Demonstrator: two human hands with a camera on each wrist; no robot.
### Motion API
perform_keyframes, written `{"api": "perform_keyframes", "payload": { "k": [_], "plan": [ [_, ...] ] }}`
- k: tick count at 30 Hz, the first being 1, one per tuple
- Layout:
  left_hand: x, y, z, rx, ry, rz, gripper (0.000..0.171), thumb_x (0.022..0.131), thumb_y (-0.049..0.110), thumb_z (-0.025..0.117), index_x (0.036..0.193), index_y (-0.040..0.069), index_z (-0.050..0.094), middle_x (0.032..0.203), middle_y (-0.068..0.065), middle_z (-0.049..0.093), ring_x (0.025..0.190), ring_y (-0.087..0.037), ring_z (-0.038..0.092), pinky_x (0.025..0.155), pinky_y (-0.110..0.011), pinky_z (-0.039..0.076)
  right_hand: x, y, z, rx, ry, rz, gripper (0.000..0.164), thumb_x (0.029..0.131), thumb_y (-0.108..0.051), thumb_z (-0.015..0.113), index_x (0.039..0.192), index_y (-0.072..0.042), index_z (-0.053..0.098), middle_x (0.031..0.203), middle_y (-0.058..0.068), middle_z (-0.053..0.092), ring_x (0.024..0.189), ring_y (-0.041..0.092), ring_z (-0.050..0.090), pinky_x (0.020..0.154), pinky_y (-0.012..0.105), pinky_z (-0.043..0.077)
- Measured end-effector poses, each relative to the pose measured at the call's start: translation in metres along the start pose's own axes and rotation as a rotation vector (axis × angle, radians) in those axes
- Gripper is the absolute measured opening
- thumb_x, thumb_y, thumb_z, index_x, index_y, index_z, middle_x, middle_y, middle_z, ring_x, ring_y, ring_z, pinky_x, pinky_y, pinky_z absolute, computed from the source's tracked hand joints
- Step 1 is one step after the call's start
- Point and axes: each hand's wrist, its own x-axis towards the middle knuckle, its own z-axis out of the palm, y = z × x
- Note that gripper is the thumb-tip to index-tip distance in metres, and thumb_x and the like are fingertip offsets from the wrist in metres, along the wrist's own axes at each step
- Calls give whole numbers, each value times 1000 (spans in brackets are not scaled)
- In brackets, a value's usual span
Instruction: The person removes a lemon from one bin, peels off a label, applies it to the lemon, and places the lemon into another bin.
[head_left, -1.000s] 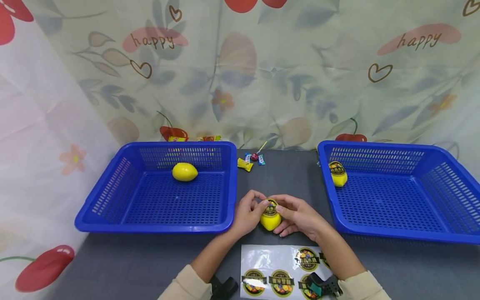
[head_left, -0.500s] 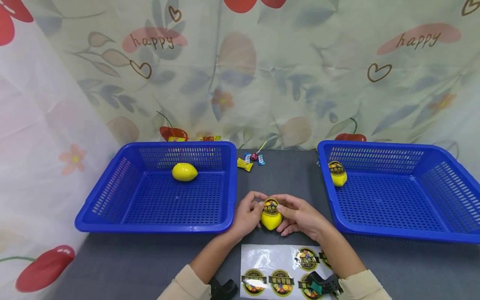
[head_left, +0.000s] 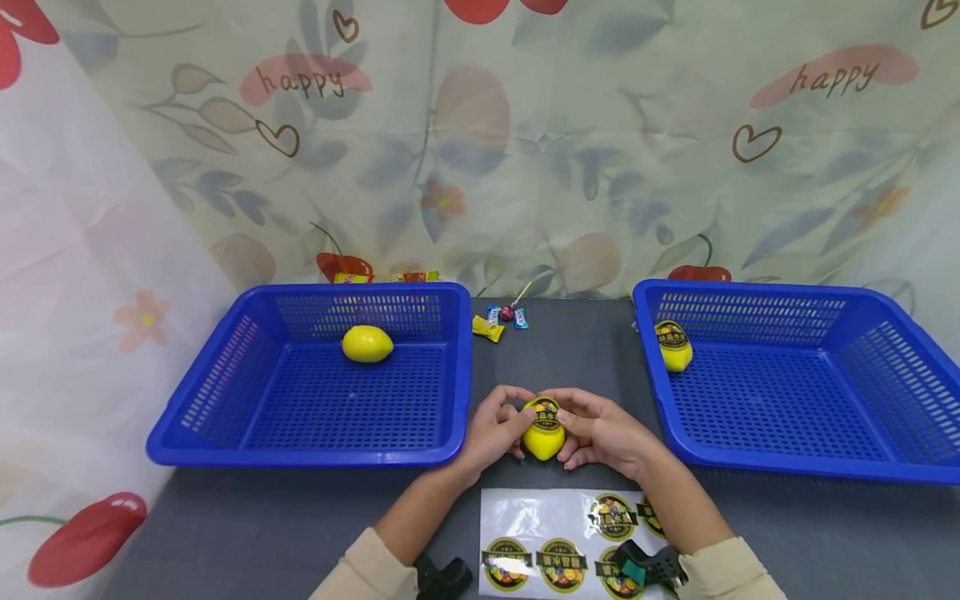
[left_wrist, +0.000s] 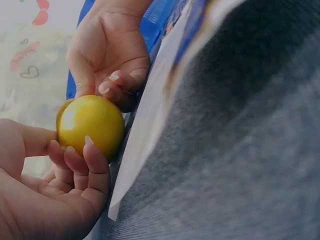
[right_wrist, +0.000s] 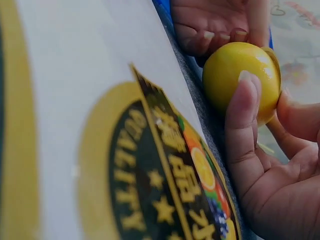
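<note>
Head: lemon (head_left: 543, 445), round label (head_left: 547, 413) on its upper face, pinched between left hand (head_left: 493, 432) and right hand (head_left: 609, 435) at 5 o'clock off frame centre; sticker sheet (head_left: 517, 507) at its 5–6. Left wrist: left grips from 7 o'clock, right from 12–1. Right wrist: right grips from 5, left from 11.

Lemon (head_left: 543, 443) between left basket (head_left: 352, 408) and right basket (head_left: 787, 408) — sticker sheet (head_left: 528, 510) before it — candies (head_left: 487, 328) behind.
</note>
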Motion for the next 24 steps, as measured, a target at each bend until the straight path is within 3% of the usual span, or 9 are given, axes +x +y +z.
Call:
{"api": "perform_keyframes", "payload": {
  "k": [3, 9, 11, 16, 24],
  "plan": [
    [0, 0, -2, 26, -20, -6, 31, 100, 14, 61, 126, 0, 54, 63, -3, 49, 50, -14, 50, 49, -25, 50, 1, 1, -2, -3, -13, 0, 53, 106, -23, 54, 152, -4, 37, 107, 16, 62, 70, 19, 66, 68, 34, 59],
    [-3, -1, -1, -39, -126, -196, 40, 104, 32, 55, 132, 6, 45, 63, -6, 54, 44, -13, 53, 42, -25, 50, 2, 2, 0, -48, 7, -15, 56, 104, -32, 57, 149, -3, 40, 104, 18, 61, 65, 19, 66, 63, 32, 59],
    [-4, -2, 0, -73, -162, -231, 39, 106, 33, 51, 134, 7, 43, 65, -8, 59, 45, -14, 57, 42, -26, 51, 3, 3, 1, -64, 17, -22, 55, 103, -32, 58, 147, -3, 42, 104, 18, 61, 62, 17, 65, 60, 30, 58],
    [-4, -2, -2, -129, -208, -258, 29, 109, 25, 45, 131, 6, 43, 73, -18, 69, 53, -18, 66, 49, -29, 56, 2, 3, 0, -82, 31, -40, 53, 103, -31, 58, 146, -2, 44, 110, 14, 62, 58, 14, 61, 56, 27, 56],
    [-2, -3, -6, -155, -229, -302, 26, 110, 15, 41, 134, 6, 40, 84, -23, 72, 63, -24, 71, 58, -35, 59, 3, 4, 0, -99, 35, -33, 54, 104, -31, 57, 147, -2, 43, 112, 13, 61, 60, 14, 59, 56, 26, 54]
  ]
}}
